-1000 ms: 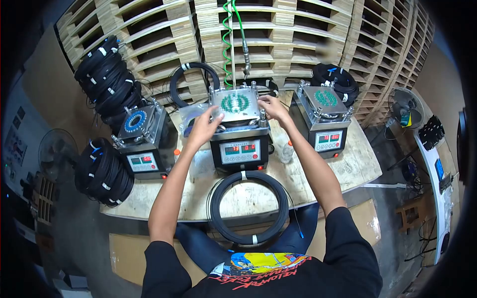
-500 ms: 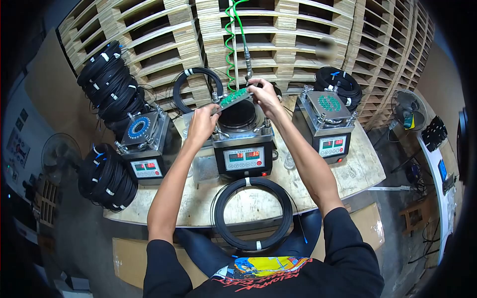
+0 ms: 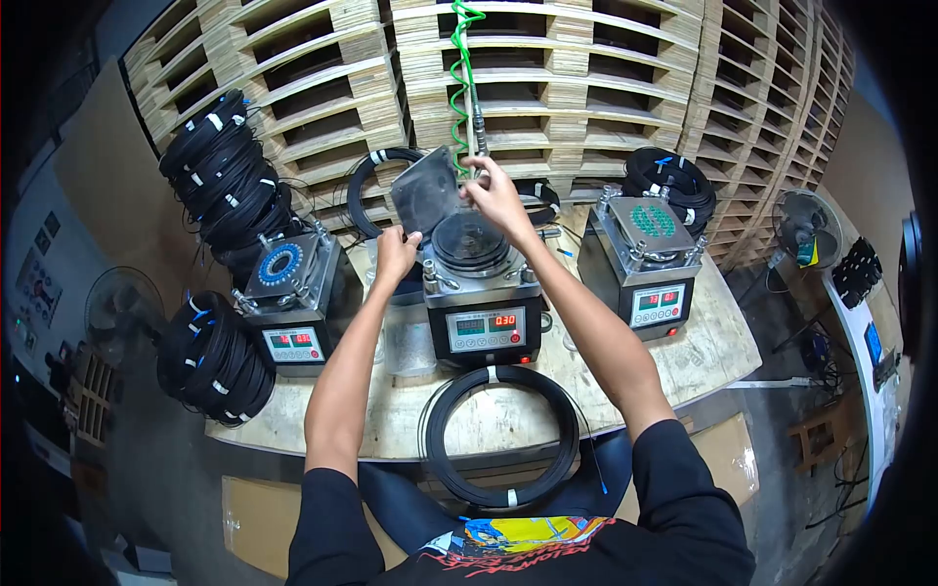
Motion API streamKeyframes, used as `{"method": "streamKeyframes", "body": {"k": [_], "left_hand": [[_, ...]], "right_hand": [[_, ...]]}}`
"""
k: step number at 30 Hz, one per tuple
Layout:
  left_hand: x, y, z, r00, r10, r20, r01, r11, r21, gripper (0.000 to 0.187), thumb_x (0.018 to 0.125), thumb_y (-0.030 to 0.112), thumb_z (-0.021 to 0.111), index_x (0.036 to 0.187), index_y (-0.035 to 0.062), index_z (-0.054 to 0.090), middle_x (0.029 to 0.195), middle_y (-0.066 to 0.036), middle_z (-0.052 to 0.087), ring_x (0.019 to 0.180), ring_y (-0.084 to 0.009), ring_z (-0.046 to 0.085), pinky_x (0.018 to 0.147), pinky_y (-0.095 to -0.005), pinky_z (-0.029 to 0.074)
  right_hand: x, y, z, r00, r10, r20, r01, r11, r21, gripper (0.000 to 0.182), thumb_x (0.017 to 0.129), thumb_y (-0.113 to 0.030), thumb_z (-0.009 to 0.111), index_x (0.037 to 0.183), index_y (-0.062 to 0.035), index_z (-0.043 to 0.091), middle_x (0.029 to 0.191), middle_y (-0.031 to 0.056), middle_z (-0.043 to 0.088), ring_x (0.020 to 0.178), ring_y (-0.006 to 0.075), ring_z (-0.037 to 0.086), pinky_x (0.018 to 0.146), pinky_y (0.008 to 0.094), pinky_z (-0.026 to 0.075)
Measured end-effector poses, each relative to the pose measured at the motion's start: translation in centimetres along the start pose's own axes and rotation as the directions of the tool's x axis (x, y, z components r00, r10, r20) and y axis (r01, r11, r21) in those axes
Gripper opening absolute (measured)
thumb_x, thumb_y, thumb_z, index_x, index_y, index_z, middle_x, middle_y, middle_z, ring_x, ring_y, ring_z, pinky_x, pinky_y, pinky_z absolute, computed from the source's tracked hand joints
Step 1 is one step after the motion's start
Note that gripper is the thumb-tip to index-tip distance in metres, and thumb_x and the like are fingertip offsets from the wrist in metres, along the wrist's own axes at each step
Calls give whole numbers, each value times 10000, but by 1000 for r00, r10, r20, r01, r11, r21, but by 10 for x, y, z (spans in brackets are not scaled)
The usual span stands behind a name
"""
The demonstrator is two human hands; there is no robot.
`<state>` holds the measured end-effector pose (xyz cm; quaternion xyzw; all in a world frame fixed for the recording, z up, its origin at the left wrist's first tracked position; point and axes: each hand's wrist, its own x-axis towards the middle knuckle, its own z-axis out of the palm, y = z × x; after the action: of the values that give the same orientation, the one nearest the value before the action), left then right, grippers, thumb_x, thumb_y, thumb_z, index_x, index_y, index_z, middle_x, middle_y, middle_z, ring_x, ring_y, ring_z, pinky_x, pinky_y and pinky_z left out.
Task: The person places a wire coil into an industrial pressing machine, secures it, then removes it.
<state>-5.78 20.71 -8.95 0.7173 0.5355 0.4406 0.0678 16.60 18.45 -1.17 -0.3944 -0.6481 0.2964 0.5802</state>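
1. The middle machine (image 3: 481, 293) is sitting at the centre of the table (image 3: 699, 337), its round top opening lying uncovered.
2. The lifted plate (image 3: 422, 193) is standing tilted above the machine's left rear corner, blocking approach from that side; the left hand (image 3: 396, 256) and right hand (image 3: 496, 198) are occupying its lower and right edges.
3. The green coiled hose (image 3: 461, 68) is hanging just behind the opening, crowding the rear.
4. The left machine (image 3: 288, 298) and right machine (image 3: 647, 264) are flanking narrow table gaps.
5. The black cable coil (image 3: 503, 422) is lying across the front edge, between the forearms.
6. Stacked pallets (image 3: 586, 88) are walling off the back.
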Motion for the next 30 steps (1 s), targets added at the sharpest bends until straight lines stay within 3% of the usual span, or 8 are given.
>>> {"method": "streamKeyframes", "body": {"k": [5, 8, 10, 12, 17, 20, 25, 30], "left_hand": [[1, -10, 10, 995, -96, 23, 98, 992, -77, 374, 805, 222, 779, 678, -59, 568, 653, -236, 597, 628, -343, 623, 601, -440, 454], [-3, 7, 9, 977, -191, 95, 191, 982, 7, 306, 845, 225, 744, 851, -53, 616, 764, -191, 660, 724, -275, 652, 679, -411, 480], [-15, 23, 23, 934, -290, -209, 173, 879, -445, 353, 889, 214, 692, 1095, -40, 558, 976, -173, 669, 892, -269, 639, 821, -398, 477], [-16, 42, 25, 889, -305, -341, 121, 875, -468, 391, 935, 185, 622, 1222, -7, 437, 1174, -160, 571, 1066, -259, 571, 957, -369, 426], [-20, 90, 18, 909, -165, -383, 42, 950, -310, 350, 897, 76, 589, 1205, -11, 448, 1193, -241, 490, 1189, -415, 472, 1013, -460, 375], [-22, 80, 24, 906, -110, -409, 10, 971, -240, 375, 882, 48, 570, 1234, 1, 451, 1212, -236, 491, 1194, -425, 472, 1021, -469, 376], [-26, 88, 21, 908, -144, -394, 68, 977, -201, 516, 836, -16, 549, 1340, 31, 450, 1279, -222, 501, 1181, -430, 515, 998, -464, 409], [-25, 88, 21, 898, -151, -414, 86, 982, -170, 566, 808, -51, 526, 1360, 50, 456, 1290, -204, 503, 1188, -422, 520, 1000, -466, 409]], "right_hand": [[-38, 25, -25, 981, -65, -182, -7, 929, -370, 315, 815, 8, 538, 1120, -13, 613, 931, 234, 685, 848, 362, 682, 771, 424, 525], [-41, 46, -25, 965, -180, -191, 70, 878, -473, 298, 842, 21, 508, 1118, -14, 616, 813, 207, 660, 715, 331, 655, 709, 399, 513], [-37, 57, -22, 909, -361, -208, 224, 844, -488, 284, 845, 26, 486, 1098, -12, 612, 857, 236, 666, 764, 398, 651, 720, 441, 502], [-37, 59, -24, 923, -335, -190, 209, 850, -484, 282, 844, 17, 480, 1087, -13, 619, 856, 249, 668, 784, 414, 656, 717, 460, 493], [-40, 46, -33, 977, 2, -212, -80, 929, -362, 243, 840, -4, 504, 1008, -13, 680, 678, 139, 610, 592, 173, 571, 585, 343, 454], [-27, 65, -41, 974, 125, -189, -147, 983, -107, 227, 849, -13, 506, 975, -1, 694, 688, 85, 632, 608, 129, 575, 578, 315, 448], [31, 84, -60, 911, -38, -410, -67, 969, -239, 205, 834, -53, 573, 953, -6, 733, 809, 141, 722, 658, 205, 642, 664, 330, 517], [134, 163, -77, 932, 70, -356, -221, 887, -406, 548, 747, -203, 718, 1284, -159, 622, 1164, 239, 655, 1194, 392, 554, 1013, 450, 449]]}}
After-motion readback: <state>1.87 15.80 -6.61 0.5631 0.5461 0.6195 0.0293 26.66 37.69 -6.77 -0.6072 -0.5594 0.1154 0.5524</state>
